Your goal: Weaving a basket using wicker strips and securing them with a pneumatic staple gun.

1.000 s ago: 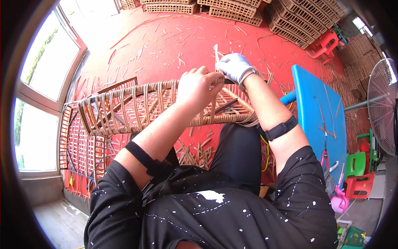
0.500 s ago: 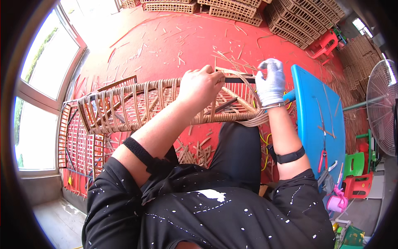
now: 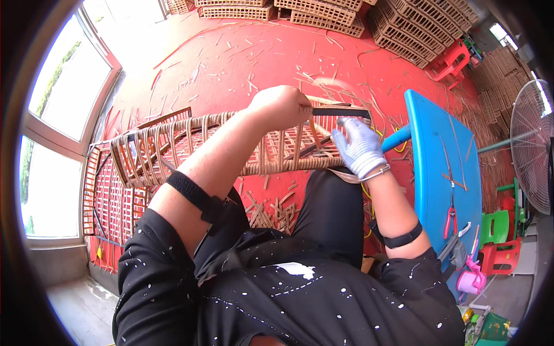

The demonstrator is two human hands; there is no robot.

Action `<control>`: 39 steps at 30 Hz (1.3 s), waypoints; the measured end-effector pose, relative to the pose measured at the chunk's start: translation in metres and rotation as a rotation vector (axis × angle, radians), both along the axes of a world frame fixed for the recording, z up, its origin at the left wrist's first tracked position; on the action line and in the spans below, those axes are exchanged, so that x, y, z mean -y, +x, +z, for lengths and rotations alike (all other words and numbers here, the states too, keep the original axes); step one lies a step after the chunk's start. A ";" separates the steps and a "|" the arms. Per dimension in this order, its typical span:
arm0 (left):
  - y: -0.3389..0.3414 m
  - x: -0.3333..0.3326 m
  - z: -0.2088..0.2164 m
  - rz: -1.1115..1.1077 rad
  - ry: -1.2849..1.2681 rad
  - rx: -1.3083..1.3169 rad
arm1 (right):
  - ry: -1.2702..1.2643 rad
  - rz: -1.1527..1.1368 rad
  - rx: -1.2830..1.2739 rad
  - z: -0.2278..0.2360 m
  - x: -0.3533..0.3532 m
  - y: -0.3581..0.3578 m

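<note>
A long frame [image 3: 262, 168] wound with tan rattan strips lies across my thighs. My left hand [image 3: 281, 108], bare, is closed on its far rail, where the winding ends and the dark bar [image 3: 337, 112] shows. From beneath that hand an orange-tan strip [image 3: 314, 132] runs down inside the frame. My right hand [image 3: 359, 147], in a pale knitted glove, is over the frame's right end with its fingers apart. Nothing shows between those fingers. More strip [image 3: 346, 171] passes below the glove, partly hidden by it.
At the right stands a blue table [image 3: 447, 190] with red-handled pliers [image 3: 450, 222] on it, beside a large fan [image 3: 532, 147]. Another lattice frame [image 3: 115, 196] lies at left. Cut strips [image 3: 271, 210] litter the red floor; stacked woven trays [image 3: 410, 32] stand behind.
My right hand has moved down and left from beyond the frame's end, and its fingers have spread. The strip loop beside it has shrunk. My left hand stays on the far rail.
</note>
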State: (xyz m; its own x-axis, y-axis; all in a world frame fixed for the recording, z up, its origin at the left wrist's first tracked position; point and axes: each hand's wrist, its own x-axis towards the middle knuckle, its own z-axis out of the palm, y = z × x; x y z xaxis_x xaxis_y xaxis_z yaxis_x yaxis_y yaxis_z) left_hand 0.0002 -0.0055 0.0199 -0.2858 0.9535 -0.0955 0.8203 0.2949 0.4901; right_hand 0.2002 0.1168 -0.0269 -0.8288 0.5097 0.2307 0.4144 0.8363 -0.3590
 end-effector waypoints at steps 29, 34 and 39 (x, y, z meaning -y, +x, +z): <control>-0.006 0.002 -0.023 -0.027 0.184 -0.014 | -0.207 -0.014 -0.123 0.026 -0.012 -0.081; -0.005 0.002 -0.025 -0.030 0.182 -0.054 | 0.072 0.057 0.238 0.049 -0.024 -0.101; 0.003 0.003 -0.019 0.081 0.173 0.006 | 0.214 0.354 0.693 0.058 -0.044 -0.130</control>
